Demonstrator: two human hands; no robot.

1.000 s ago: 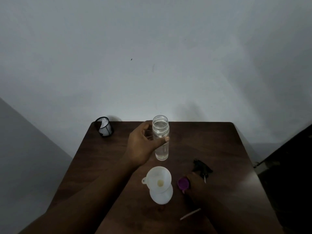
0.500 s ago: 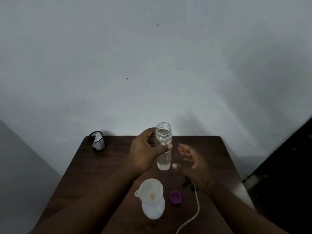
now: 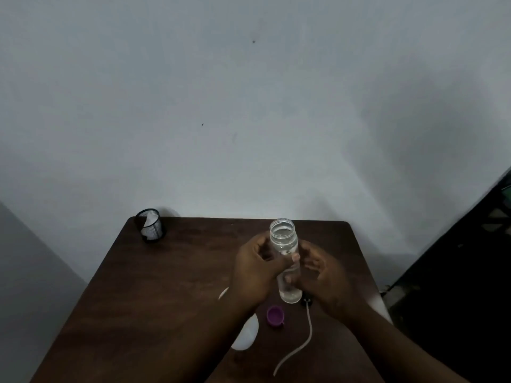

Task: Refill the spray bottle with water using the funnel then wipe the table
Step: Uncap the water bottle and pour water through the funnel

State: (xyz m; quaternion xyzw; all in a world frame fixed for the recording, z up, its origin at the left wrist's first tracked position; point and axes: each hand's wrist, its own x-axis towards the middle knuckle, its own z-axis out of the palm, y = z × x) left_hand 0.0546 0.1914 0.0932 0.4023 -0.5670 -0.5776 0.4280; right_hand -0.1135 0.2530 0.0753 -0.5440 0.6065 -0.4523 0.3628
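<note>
A clear open-topped bottle (image 3: pixel 284 239) with water in it stands upright at the middle of the brown table (image 3: pixel 166 286). My left hand (image 3: pixel 254 272) grips it from the left, thumb across its front. My right hand (image 3: pixel 329 280) curls round its right side, thumb on the front lower down. My left forearm covers most of the white bottle (image 3: pixel 244 335) and the funnel (image 3: pixel 223 293); only edges show. The black spray head (image 3: pixel 307 301) with its pale tube (image 3: pixel 304 335) lies just below the clear bottle.
A purple cap (image 3: pixel 275 315) lies on the table near the clear bottle's base. A black mesh cup (image 3: pixel 150 229) holding white tissue stands at the table's far left corner. A pale wall rises behind; the floor drops away dark on the right.
My right hand left the spray head on the table and came up to close round the clear bottle's right side. The left hand kept its grip. The view shifted, hiding the funnel under my forearm.
</note>
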